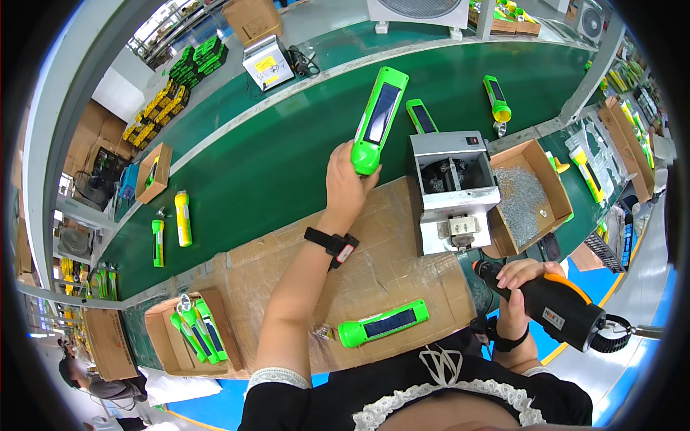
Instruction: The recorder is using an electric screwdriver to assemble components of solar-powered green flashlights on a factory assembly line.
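My left hand (346, 181), stretched out over the green conveyor belt, is closed round the near end of a green flashlight (370, 144) with a dark solar panel on its side. Close to my body on the right, my right hand (514, 293) grips a black electric screwdriver (557, 307) with an orange strip, its tip pointing left. Another green solar flashlight (388, 323) lies on the cardboard sheet (287, 251) between my arms. Behind the screwdriver tip stands a grey metal screw feeder (454, 197) with an open top.
A cardboard box of loose screws (519, 205) adjoins the feeder. At left, an open carton (162, 337) holds several green flashlight parts. More flashlights lie on the belt, including a yellow one (182, 219) and a green one (496, 100). Beyond the belt sits a white boxy device (268, 65).
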